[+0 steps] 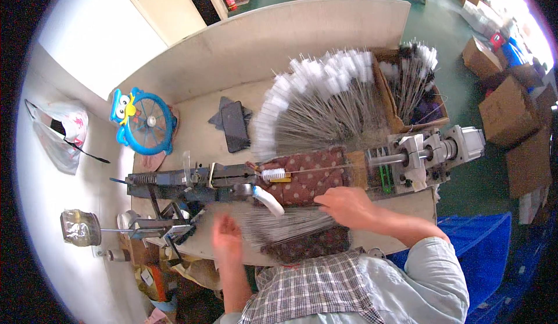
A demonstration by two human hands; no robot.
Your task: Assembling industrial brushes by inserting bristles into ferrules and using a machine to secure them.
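A small white-bristled wire brush (274,174) sits in the long metal machine (226,175). Its thin wire runs right, over a brown polka-dot cloth (317,175), toward the motor-driven chuck (418,155). My right hand (349,206) is at the cloth's near edge, thumb and fingers pinched together; whatever is between them is too small to make out. Smeared by motion, my left hand (226,231) is left of a bundle of thin metal wires (288,224), below the machine. A curved white handle-like piece (268,200) with a blue end points toward the wires.
A large fan of white-tipped wire brushes (325,91) spreads behind the machine, beside a cardboard box (389,100) of more brushes. A dark phone (235,126) and a blue toy-shaped fan (145,120) stand left. A blue bin (476,254) is on the right.
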